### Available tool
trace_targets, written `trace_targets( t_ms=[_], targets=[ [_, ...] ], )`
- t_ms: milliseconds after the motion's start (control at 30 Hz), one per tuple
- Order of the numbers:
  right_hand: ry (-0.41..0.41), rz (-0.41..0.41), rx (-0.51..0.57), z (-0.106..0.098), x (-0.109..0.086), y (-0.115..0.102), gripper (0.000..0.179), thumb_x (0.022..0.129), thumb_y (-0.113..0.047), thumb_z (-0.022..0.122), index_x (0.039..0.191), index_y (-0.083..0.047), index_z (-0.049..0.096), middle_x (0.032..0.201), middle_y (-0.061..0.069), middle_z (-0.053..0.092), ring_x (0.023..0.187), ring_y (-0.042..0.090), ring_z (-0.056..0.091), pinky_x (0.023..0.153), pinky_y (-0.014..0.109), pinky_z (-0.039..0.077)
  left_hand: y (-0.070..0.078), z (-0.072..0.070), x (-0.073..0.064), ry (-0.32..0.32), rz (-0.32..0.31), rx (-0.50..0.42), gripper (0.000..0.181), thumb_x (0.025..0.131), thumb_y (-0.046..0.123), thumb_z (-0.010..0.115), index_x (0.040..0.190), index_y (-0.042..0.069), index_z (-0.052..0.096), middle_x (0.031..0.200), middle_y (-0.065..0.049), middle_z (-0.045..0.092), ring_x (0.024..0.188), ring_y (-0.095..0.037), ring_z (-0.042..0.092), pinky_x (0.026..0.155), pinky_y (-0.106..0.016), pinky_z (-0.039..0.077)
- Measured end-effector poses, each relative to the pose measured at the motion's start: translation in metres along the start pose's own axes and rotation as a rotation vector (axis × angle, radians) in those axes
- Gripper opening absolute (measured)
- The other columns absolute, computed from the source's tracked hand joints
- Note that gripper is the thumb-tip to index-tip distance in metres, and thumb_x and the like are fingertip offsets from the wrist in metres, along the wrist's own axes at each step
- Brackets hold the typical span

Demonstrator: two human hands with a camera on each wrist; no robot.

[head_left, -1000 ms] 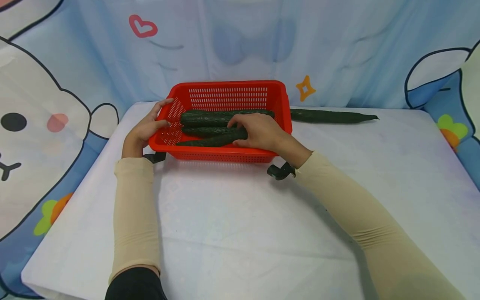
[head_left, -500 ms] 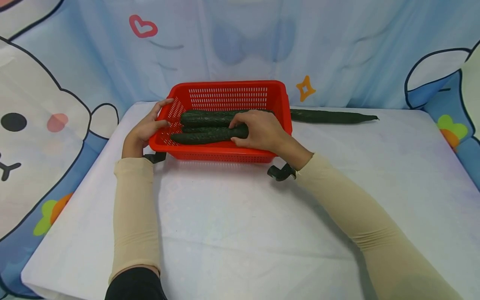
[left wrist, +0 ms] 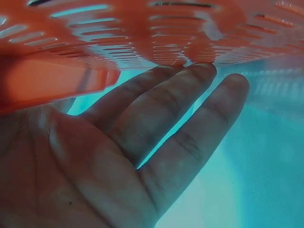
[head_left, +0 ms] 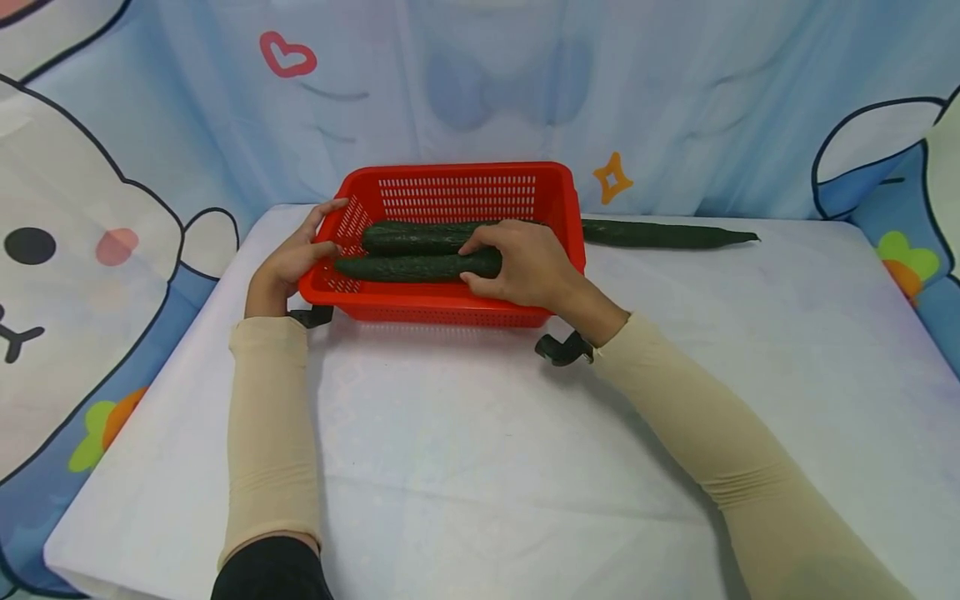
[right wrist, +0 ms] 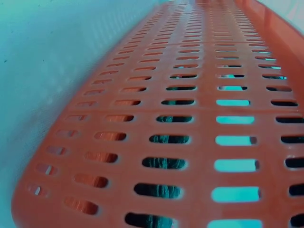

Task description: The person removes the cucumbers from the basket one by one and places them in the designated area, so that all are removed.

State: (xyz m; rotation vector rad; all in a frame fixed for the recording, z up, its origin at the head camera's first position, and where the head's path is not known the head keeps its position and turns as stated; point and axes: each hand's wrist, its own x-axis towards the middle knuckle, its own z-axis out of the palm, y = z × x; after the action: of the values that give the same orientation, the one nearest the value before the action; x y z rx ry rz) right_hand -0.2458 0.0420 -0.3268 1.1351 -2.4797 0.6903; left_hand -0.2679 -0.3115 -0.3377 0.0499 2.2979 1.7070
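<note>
My right hand (head_left: pixel 521 262) reaches over the near side of a red plastic basket (head_left: pixel 450 315) and grips a dark green cucumber (head_left: pixel 412 267) near its right end, thumb on the near side. Behind it in the basket lies another cucumber (head_left: pixel 420 237), its right part hidden behind the hand. My left hand (head_left: pixel 288 254) holds the basket's left side, thumb over the rim. In the left wrist view, fingers (left wrist: pixel 161 104) of that hand lie extended against the slotted wall outside. The right wrist view shows the basket's long slotted wall (right wrist: pixel 199 114), dark green showing through; no hand is visible there.
A long cucumber (head_left: pixel 667 234) lies on the white-covered table (head_left: pixel 510 467), just right of the basket. A printed blue curtain (head_left: pixel 690 108) hangs right behind the table's far edge. Black wrist mounts (head_left: pixel 564 348) sit under both wrists.
The gripped cucumber has turned from slanting to nearly level and shifted back, now covering the cucumber seen between it and the rear one. My left hand and the basket stay put.
</note>
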Motion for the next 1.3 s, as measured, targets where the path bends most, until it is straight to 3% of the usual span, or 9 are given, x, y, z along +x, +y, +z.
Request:
trace_targets(
  t_ms=[333,433,633,800,1033,1133,1300],
  targets=[
    [0.062,-0.16,0.182,0.003,-0.006,-0.003,0.03,0.081,-0.03,0.077,0.106,-0.013,0.073,0.1,0.003,0.072,0.089,0.015,0.064,0.073,0.032,0.053,-0.003,0.0,-0.003,-0.005,0.017,-0.004,0.068,0.1,0.005,0.04,0.153,0.042,0.018,0.152,-0.014,0.027,0.123,-0.024,0.044,0.078,-0.021,0.057],
    [0.088,-0.196,0.182,0.004,-0.006,-0.004,0.031,0.08,-0.029,0.078,0.106,-0.012,0.073,0.1,0.003,0.072,0.089,0.016,0.064,0.072,0.032,0.054,-0.003,-0.001,-0.004,0.003,0.015,0.015,0.068,0.1,0.006,0.041,0.153,0.042,0.018,0.151,-0.014,0.027,0.122,-0.024,0.046,0.077,-0.022,0.057],
    [0.172,-0.267,0.09,0.004,-0.01,-0.003,0.031,0.078,-0.028,0.08,0.103,-0.01,0.074,0.094,0.003,0.073,0.079,0.016,0.062,0.052,0.026,0.044,-0.004,0.001,-0.003,0.003,0.02,0.014,0.068,0.1,0.006,0.04,0.154,0.04,0.017,0.152,-0.013,0.028,0.124,-0.025,0.044,0.079,-0.021,0.056],
    [0.184,-0.25,0.017,0.001,-0.02,-0.004,0.032,0.078,-0.029,0.08,0.104,-0.011,0.074,0.093,0.003,0.073,0.081,0.019,0.064,0.047,0.025,0.041,-0.003,0.003,-0.001,-0.014,0.015,0.019,0.068,0.1,0.007,0.04,0.154,0.041,0.016,0.152,-0.013,0.028,0.122,-0.026,0.046,0.079,-0.022,0.057],
    [0.176,-0.154,-0.011,-0.004,-0.041,-0.002,0.034,0.079,-0.03,0.08,0.107,-0.012,0.073,0.098,0.004,0.073,0.089,0.019,0.066,0.056,0.03,0.053,0.002,0.001,0.003,0.0,0.003,0.014,0.069,0.098,0.004,0.041,0.152,0.042,0.02,0.15,-0.013,0.032,0.101,-0.017,0.062,0.076,-0.028,0.061],
    [0.214,-0.165,0.004,-0.003,-0.045,0.0,0.034,0.078,-0.027,0.082,0.106,-0.011,0.073,0.098,0.004,0.074,0.088,0.02,0.067,0.06,0.032,0.055,0.003,0.001,0.002,0.005,-0.003,0.007,0.069,0.098,0.004,0.042,0.151,0.043,0.021,0.15,-0.013,0.033,0.095,-0.015,0.064,0.076,-0.029,0.061],
    [0.239,-0.192,0.021,-0.002,-0.047,0.001,0.034,0.077,-0.025,0.083,0.106,-0.009,0.072,0.099,0.005,0.074,0.088,0.02,0.066,0.068,0.034,0.057,0.0,0.001,0.002,0.007,-0.002,0.006,0.069,0.098,0.004,0.042,0.151,0.044,0.021,0.15,-0.012,0.032,0.101,-0.018,0.062,0.076,-0.03,0.061]
  ],
)
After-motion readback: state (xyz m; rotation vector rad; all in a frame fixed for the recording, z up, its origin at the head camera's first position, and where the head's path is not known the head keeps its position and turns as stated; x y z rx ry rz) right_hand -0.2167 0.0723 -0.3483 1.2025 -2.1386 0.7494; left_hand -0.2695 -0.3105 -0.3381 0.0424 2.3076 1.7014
